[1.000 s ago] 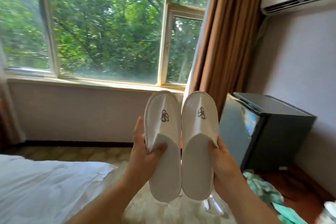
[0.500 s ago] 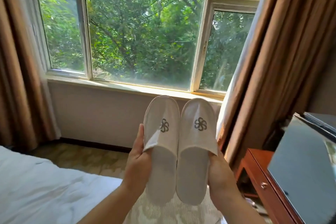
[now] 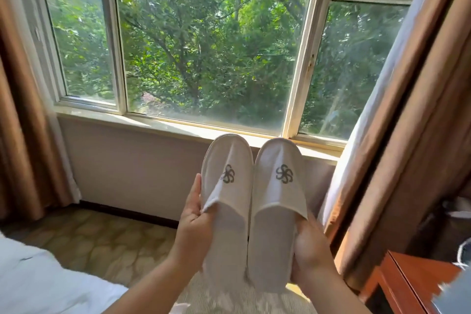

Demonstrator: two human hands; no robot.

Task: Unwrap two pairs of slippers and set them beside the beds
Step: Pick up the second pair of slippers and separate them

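Holding white slippers [image 3: 252, 201] up w/ left hand [image 3: 195, 227] & right hand [image 3: 309, 255], each clamped on one; window [image 3: 204, 41], curtains [image 3: 407, 135], bed [image 3: 38, 280], patterned carpet [image 3: 96, 242] showing.

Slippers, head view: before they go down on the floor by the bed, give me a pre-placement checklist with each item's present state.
1. Wrapper off both slippers: ok, none visible on the left slipper or right slipper.
2. One slipper per hand: ok, left hand and right hand each grip one.
3. Pair aligned: ok, side by side, toes up, logos facing the camera.
4. Bed in view: ok, lower left.
5. Carpet beside it free: ok where visible.
6. Second pair: cannot tell, not in view.
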